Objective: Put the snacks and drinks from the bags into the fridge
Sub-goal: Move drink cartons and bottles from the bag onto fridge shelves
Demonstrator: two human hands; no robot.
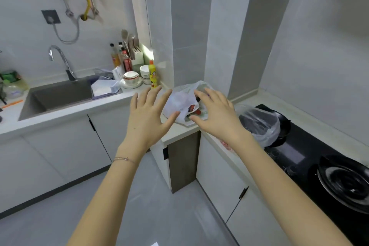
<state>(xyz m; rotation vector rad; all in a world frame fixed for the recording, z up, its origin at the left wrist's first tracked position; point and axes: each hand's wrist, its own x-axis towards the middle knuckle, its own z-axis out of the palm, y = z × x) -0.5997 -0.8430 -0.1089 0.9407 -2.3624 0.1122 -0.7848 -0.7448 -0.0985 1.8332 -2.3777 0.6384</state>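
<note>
Head view, the only one.

- Left hand and right hand were both open, fingers spread, holding nothing.
- They flanked the white bag, which sat on the worktop at the inner corner, far from the camera. The left hand was just left of the bag. The right hand's fingers overlapped its right side in the picture; contact could not be told.
- The bag mouth faced near. Red and dark items showed inside; too small to say which were snacks or drinks.
- A clear bag sat to the right, on the hob, against a dark pan. Its contents could not be made out.
- A yellow bottle stood just left and far of the white bag.
- The fridge was not in view.

Judgement: the step was reaching to open or take the white bag; the task had hardly begun.

To do it well:
- Pinch each side of the mouth and spread it.
- Steady the thin film with one hand and lift items out with the other, heavy drinks first.
- Keep the left hand off the bottle, and don't drag the bag over the worktop's near edge.
</note>
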